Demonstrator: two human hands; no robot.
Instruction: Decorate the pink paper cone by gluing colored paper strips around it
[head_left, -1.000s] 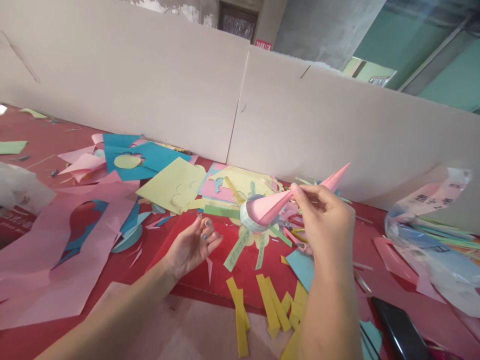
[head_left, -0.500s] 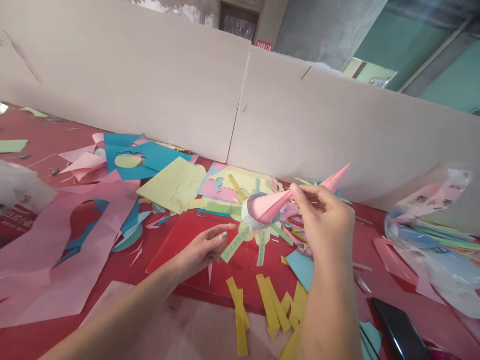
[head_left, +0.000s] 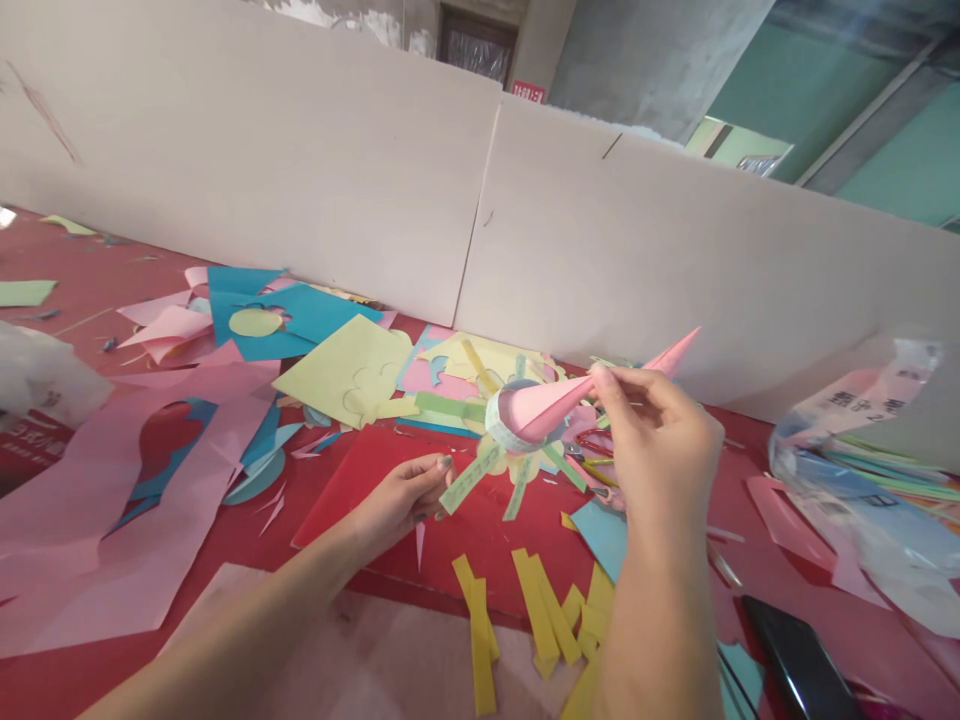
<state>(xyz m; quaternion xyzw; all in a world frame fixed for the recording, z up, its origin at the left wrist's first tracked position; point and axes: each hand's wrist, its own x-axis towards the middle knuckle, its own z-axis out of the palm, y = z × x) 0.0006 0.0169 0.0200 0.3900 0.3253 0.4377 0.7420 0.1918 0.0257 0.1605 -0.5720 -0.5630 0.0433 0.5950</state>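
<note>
Near the middle of the view, my right hand (head_left: pixel 656 425) pinches the pointed end of a pink paper cone (head_left: pixel 551 405). The cone's wide end sits in a pale green paper ring (head_left: pixel 501 432), from which several green strips (head_left: pixel 472 478) spread outwards. Pale yellow scalloped paper shows behind the ring. My left hand (head_left: pixel 412 490) is at the lower left of the ring, its fingers curled closed by the end of one strip. Whether they grip that strip I cannot tell. Another pink pointed piece (head_left: pixel 679 350) shows behind my right hand.
Below the hands lie a red sheet (head_left: pixel 352 480) and several yellow strips (head_left: pixel 484 650). Cut pink paper (head_left: pixel 67 530) and blue paper (head_left: pixel 322 320) cover the left. A phone (head_left: pixel 799 655) and a plastic bag (head_left: pixel 885 520) lie at right. A white panel (head_left: pixel 675 250) stands behind.
My right hand and the cone have shifted slightly to the right. The ring's strips have turned a little. My left hand's fingers have curled in and moved slightly left.
</note>
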